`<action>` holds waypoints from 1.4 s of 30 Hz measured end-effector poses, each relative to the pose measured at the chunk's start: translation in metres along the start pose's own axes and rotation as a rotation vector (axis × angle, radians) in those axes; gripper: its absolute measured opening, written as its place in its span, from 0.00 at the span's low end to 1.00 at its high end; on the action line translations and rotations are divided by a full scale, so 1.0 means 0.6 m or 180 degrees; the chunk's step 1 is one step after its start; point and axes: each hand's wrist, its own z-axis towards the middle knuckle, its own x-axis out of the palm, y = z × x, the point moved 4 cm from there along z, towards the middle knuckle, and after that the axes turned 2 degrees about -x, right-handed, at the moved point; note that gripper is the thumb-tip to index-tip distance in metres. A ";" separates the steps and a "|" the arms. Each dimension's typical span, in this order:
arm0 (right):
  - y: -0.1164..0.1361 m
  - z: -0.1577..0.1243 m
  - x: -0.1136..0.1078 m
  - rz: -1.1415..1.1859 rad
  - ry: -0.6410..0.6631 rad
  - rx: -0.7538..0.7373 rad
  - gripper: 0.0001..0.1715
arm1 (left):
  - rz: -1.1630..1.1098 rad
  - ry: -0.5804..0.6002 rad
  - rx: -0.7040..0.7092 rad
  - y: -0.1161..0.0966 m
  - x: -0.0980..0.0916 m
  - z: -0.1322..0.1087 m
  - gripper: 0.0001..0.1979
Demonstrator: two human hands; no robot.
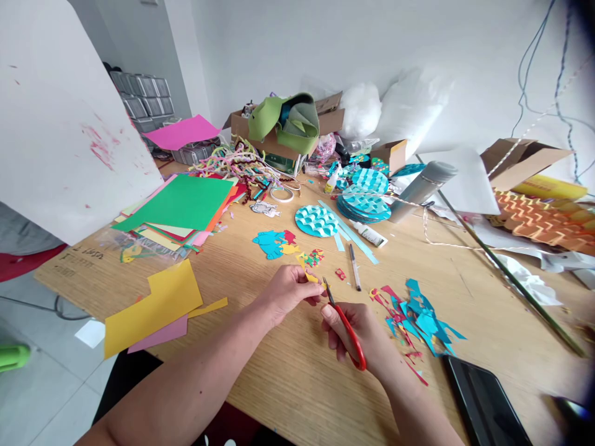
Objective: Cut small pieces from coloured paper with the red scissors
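Gripping red-handled metal scissors, the right hand is curled closed just beside the left hand. The left hand pinches a narrow yellow paper strip near the scissors. Rightward of the right hand lie jagged blue paper scraps; beyond the left hand, flat blue paper cut-outs, then a round turquoise-and-white scalloped disc.

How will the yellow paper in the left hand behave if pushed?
The yellow paper probably bends easily, being a thin, narrow piece. It is likely very light: the left hand merely pinches it. It might also crease against the scissors close beside it.
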 end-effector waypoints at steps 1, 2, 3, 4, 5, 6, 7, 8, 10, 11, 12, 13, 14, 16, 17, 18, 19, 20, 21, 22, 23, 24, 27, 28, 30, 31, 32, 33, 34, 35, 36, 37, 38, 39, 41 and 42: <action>0.000 0.000 0.000 0.0011 0.0021 0.0012 0.29 | 0.0021 0.0007 -0.0014 0.000 0.000 0.000 0.08; 0.000 -0.001 -0.001 0.0012 0.0041 0.0021 0.29 | 0.0030 0.0016 -0.0023 0.000 -0.001 0.000 0.08; 0.000 0.000 -0.001 0.0009 0.0052 0.0025 0.29 | 0.0032 0.0029 -0.0027 0.001 -0.002 0.001 0.08; 0.000 0.000 -0.001 0.0009 0.0061 0.0028 0.29 | 0.0035 0.0039 -0.0028 0.001 -0.002 0.001 0.08; 0.000 0.000 -0.001 0.0013 0.0065 0.0029 0.29 | 0.0035 0.0045 -0.0029 0.001 -0.003 0.001 0.08; 0.000 0.001 -0.001 0.0019 0.0067 0.0028 0.29 | 0.0038 0.0055 -0.0033 0.001 -0.003 0.001 0.08; 0.000 0.001 -0.001 0.0031 0.0066 0.0029 0.29 | 0.0040 0.0070 -0.0038 0.001 -0.003 0.000 0.08; 0.000 0.001 -0.001 0.0046 0.0059 0.0034 0.29 | 0.0041 0.0083 -0.0042 0.001 -0.004 0.000 0.08; 0.000 0.001 0.000 0.0069 0.0053 0.0048 0.29 | 0.0024 0.0096 -0.0051 0.000 -0.004 0.000 0.08; 0.000 0.000 0.000 0.0074 0.0047 0.0053 0.29 | 0.0006 0.0096 -0.0061 0.000 -0.004 0.000 0.08; 0.000 -0.001 0.000 0.0073 0.0046 0.0058 0.30 | -0.0011 0.0090 -0.0078 0.000 -0.004 0.000 0.09; 0.000 -0.001 0.000 0.0062 0.0048 0.0064 0.30 | -0.0031 0.0081 -0.0096 0.000 -0.004 0.000 0.09; 0.000 -0.002 0.000 0.0044 0.0054 0.0067 0.30 | -0.0045 0.0078 -0.0113 0.000 -0.004 0.001 0.09; 0.001 -0.003 -0.001 0.0005 0.0061 0.0064 0.30 | -0.0054 0.0078 -0.0123 0.000 -0.004 0.001 0.09; 0.001 -0.003 -0.001 -0.0006 0.0071 0.0058 0.30 | -0.0050 0.0084 -0.0120 0.000 -0.004 0.001 0.09; 0.001 -0.002 -0.001 -0.0006 0.0076 0.0049 0.29 | -0.0041 0.0093 -0.0117 0.000 -0.004 0.001 0.09; 0.001 -0.002 -0.001 0.0003 0.0074 0.0033 0.29 | -0.0030 0.0104 -0.0118 0.001 -0.003 0.001 0.09; 0.001 -0.001 -0.001 0.0016 0.0068 0.0016 0.29 | -0.0021 0.0118 -0.0126 0.001 -0.003 0.001 0.09; 0.000 -0.001 -0.001 0.0031 0.0057 0.0003 0.29 | -0.0015 0.0130 -0.0135 0.001 -0.003 0.001 0.09; 0.000 0.000 -0.001 0.0044 0.0047 -0.0004 0.29 | -0.0010 0.0143 -0.0144 0.002 -0.002 0.001 0.09; 0.000 0.000 -0.001 0.0053 0.0038 -0.0007 0.29 | -0.0008 0.0149 -0.0151 0.002 -0.002 0.001 0.09; -0.001 0.001 0.000 0.0056 0.0035 -0.0007 0.29 | -0.0008 0.0152 -0.0157 0.002 -0.002 0.001 0.09; -0.001 0.000 0.000 0.0062 0.0046 0.0012 0.29 | -0.0017 0.0144 -0.0170 0.002 -0.002 0.001 0.09; -0.001 -0.001 0.000 0.0067 0.0049 0.0020 0.29 | -0.0021 0.0141 -0.0179 0.002 -0.002 0.001 0.09; -0.001 -0.001 0.000 0.0081 0.0048 0.0044 0.29 | -0.0034 0.0133 -0.0199 0.002 -0.002 0.001 0.09; -0.001 -0.001 0.000 0.0086 0.0048 0.0055 0.29 | -0.0042 0.0129 -0.0204 0.001 -0.002 0.001 0.09; -0.001 -0.001 0.000 0.0085 0.0048 0.0063 0.29 | -0.0048 0.0125 -0.0208 0.001 -0.002 0.000 0.09; -0.001 0.000 0.000 0.0084 0.0040 0.0071 0.29 | -0.0051 0.0122 -0.0210 0.002 -0.002 0.000 0.09; -0.001 0.000 0.000 0.0085 0.0033 0.0077 0.29 | -0.0047 0.0128 -0.0213 0.002 -0.003 0.000 0.09; -0.001 0.001 0.000 0.0089 0.0023 0.0081 0.28 | -0.0031 0.0145 -0.0223 0.002 -0.002 0.001 0.09; -0.001 0.002 0.000 0.0092 0.0016 0.0086 0.28 | -0.0001 0.0170 -0.0237 0.003 -0.002 0.001 0.10; -0.001 0.002 -0.001 0.0090 0.0009 0.0086 0.28 | 0.0036 0.0197 -0.0259 0.004 -0.002 0.001 0.10; -0.001 0.002 -0.001 0.0085 0.0002 0.0085 0.29 | 0.0069 0.0217 -0.0277 0.005 -0.002 0.001 0.11; -0.001 0.002 -0.001 0.0077 0.0000 0.0083 0.29 | 0.0091 0.0224 -0.0288 0.006 -0.002 0.001 0.11; -0.002 0.002 -0.002 0.0059 -0.0001 0.0098 0.29 | 0.0097 0.0191 -0.0281 0.006 -0.003 0.002 0.12; -0.003 0.002 -0.002 0.0051 -0.0002 0.0112 0.29 | 0.0078 0.0163 -0.0264 0.006 -0.004 0.002 0.11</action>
